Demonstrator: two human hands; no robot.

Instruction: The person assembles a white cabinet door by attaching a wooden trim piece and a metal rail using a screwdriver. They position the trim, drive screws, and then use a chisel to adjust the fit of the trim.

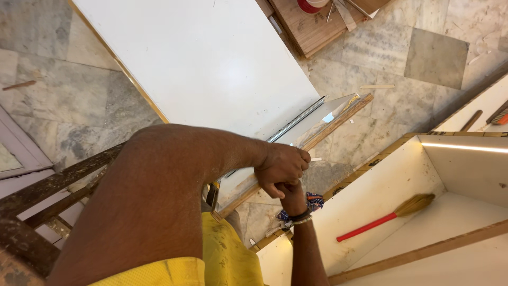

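Marble floor below: your left hand [280, 167] is closed around the narrow board [296, 151], right hand [292, 195] mostly hidden, grip unclear. It could slip if you ease off.

Right hand [292, 197]: from my view the left hand [281, 167] sits over it; its fingers are hidden, so I cannot tell what it grips.
Left palm: turned away from me; whatever it presses on the wooden strip [296, 153] is covered.
Strip's near end: lost behind the left forearm and my yellow shirt [225, 254].
White panel [206, 63]: cut off by the top edge.
Red round object [308, 5]: only a sliver shows at the top edge; I cannot name it.
Orange-tipped tool [500, 116]: clipped by the right edge.
Wrist item [313, 201]: blue patterned, too small to identify.
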